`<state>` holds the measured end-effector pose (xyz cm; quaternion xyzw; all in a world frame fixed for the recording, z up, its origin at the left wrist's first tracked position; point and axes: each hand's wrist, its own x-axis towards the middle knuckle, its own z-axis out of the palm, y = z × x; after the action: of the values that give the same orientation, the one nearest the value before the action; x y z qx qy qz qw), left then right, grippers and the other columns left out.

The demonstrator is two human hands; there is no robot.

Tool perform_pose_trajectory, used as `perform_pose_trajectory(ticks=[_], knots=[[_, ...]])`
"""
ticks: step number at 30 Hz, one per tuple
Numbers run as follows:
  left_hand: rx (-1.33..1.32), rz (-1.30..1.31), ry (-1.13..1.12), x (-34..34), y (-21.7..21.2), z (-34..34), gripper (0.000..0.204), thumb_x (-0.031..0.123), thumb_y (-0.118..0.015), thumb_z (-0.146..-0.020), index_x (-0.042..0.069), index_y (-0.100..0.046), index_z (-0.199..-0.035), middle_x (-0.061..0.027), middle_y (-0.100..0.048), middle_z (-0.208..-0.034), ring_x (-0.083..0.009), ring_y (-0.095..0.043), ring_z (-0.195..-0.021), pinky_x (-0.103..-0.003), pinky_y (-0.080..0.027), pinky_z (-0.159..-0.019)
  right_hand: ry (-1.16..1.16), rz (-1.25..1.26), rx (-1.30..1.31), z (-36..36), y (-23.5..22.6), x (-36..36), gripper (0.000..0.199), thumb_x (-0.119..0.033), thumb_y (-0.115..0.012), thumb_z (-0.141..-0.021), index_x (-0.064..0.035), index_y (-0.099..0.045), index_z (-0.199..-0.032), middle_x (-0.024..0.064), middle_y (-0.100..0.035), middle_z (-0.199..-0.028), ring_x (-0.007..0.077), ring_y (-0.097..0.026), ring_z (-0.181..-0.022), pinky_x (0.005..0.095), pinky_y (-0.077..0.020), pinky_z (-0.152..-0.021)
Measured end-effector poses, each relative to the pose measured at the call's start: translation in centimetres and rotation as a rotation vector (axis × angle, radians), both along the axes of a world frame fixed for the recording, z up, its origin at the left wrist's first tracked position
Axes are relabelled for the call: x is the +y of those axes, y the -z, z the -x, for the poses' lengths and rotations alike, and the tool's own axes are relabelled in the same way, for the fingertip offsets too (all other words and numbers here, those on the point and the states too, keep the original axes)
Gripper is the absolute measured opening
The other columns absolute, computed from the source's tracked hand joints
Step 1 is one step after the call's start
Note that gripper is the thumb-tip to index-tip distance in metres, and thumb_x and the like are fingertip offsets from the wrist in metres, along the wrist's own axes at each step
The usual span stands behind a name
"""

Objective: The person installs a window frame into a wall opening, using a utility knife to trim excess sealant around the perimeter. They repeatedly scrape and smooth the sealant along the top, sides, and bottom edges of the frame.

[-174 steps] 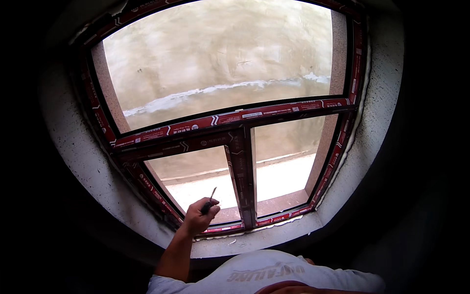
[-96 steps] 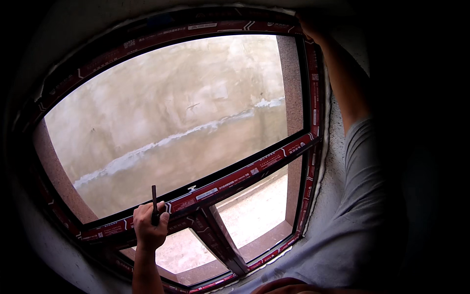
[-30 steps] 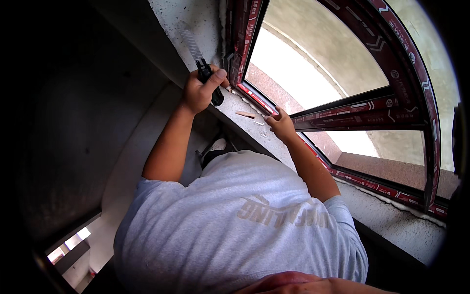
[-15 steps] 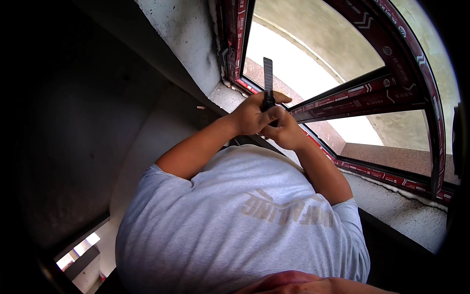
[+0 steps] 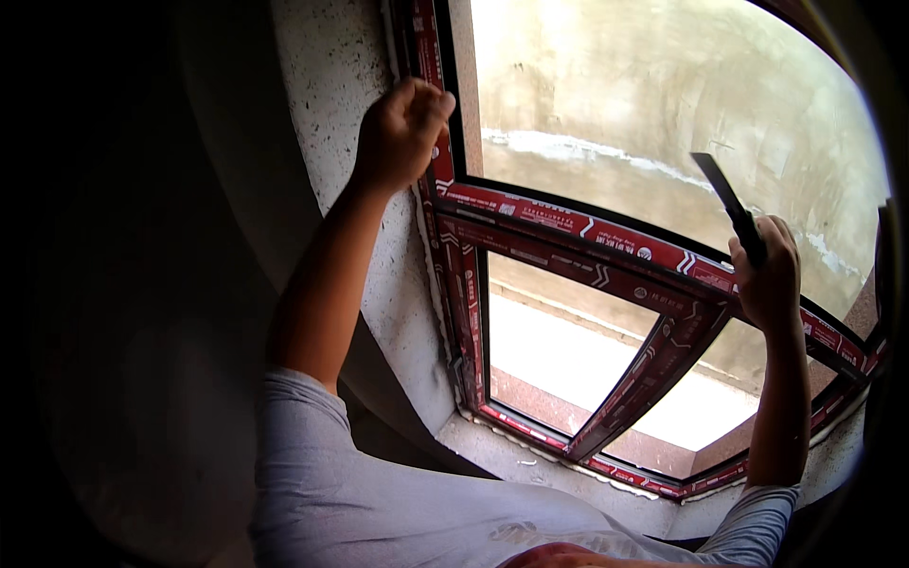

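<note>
My right hand (image 5: 772, 275) is closed around the black handle of a utility knife (image 5: 729, 199). Its long dark blade points up and to the left, in front of the upper window pane (image 5: 625, 95). My left hand (image 5: 405, 128) is raised at the left upright of the window frame (image 5: 530, 210), its fingers curled closed. Whatever those fingers may hold is hidden. Red printed protective film covers much of the frame.
A rough grey wall reveal (image 5: 331, 123) borders the window on the left. Below, the frame meets a pale sill (image 5: 516, 454) with a ragged whitish seam. An open-angled lower sash bar (image 5: 630, 379) stands between two panes.
My hands have come apart from in front of my chest and risen. The left went up to the frame's left side, the right went right with the knife. The view has tilted up.
</note>
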<state>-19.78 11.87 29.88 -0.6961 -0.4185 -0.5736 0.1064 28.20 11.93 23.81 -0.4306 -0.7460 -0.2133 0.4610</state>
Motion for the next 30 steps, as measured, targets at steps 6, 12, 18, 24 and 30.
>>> perform_pose_trajectory(ticks=[6, 12, 18, 24, 30], knots=[[-0.005, -0.243, -0.277, 9.4, -17.5, 4.4, 0.039, 0.040, -0.065, -0.102, 0.003, -0.069, -0.113, -0.0046, -0.071, -0.086, -0.0110, -0.068, -0.078, -0.029, -0.056, -0.072, 0.018, 0.477, 0.054, -1.1, 0.4, 4.1, 0.027, -0.022, -0.073, -0.087, 0.0015, -0.059, -0.090, 0.0269, -0.065, -0.081, 0.0482, -0.064, -0.084, 0.0521, -0.0491, -0.076], [0.037, -0.378, -0.441, 11.8, -25.0, 1.9, 0.055, 0.059, -0.065, -0.095, 0.003, -0.068, -0.092, -0.0060, -0.067, -0.074, -0.0141, -0.064, -0.066, -0.032, -0.053, -0.064, 0.047, 0.396, 0.171, -1.5, 2.2, 4.1, 0.027, -0.023, -0.072, -0.086, 0.0030, -0.063, -0.088, 0.0288, -0.066, -0.080, 0.0483, -0.066, -0.083, 0.0529, -0.0506, -0.077], [0.056, -0.398, -0.386, 13.3, -25.9, 2.6, 0.067, 0.069, -0.066, -0.091, 0.004, -0.067, -0.076, -0.0066, -0.063, -0.063, -0.0161, -0.061, -0.056, -0.034, -0.050, -0.057, 0.020, 0.405, 0.175, -1.8, 2.0, 4.4, 0.026, -0.021, -0.073, -0.085, 0.0029, -0.062, -0.083, 0.0261, -0.065, -0.074, 0.0468, -0.065, -0.076, 0.0505, -0.0497, -0.071], [-0.034, -0.320, -0.294, 14.2, -26.7, 6.7, 0.062, 0.062, -0.073, -0.089, 0.003, -0.065, -0.069, -0.0079, -0.065, -0.062, -0.0164, -0.062, -0.054, -0.034, -0.050, -0.056, -0.016, 0.395, 0.185, -2.0, 2.0, 4.7, 0.026, -0.020, -0.073, -0.084, 0.0025, -0.060, -0.081, 0.0257, -0.063, -0.071, 0.0468, -0.064, -0.073, 0.0504, -0.0491, -0.070], [-0.001, -0.689, -0.664, 15.5, -26.5, 6.8, 0.076, 0.074, -0.066, -0.085, 0.000, -0.069, -0.068, -0.0107, -0.066, -0.060, -0.0236, -0.067, -0.058, -0.040, -0.054, -0.062, -0.034, 0.392, 0.206, -1.4, 2.0, 4.7, 0.025, -0.020, -0.072, -0.085, 0.0019, -0.060, -0.081, 0.0253, -0.062, -0.070, 0.0468, -0.064, -0.073, 0.0511, -0.0486, -0.069]])
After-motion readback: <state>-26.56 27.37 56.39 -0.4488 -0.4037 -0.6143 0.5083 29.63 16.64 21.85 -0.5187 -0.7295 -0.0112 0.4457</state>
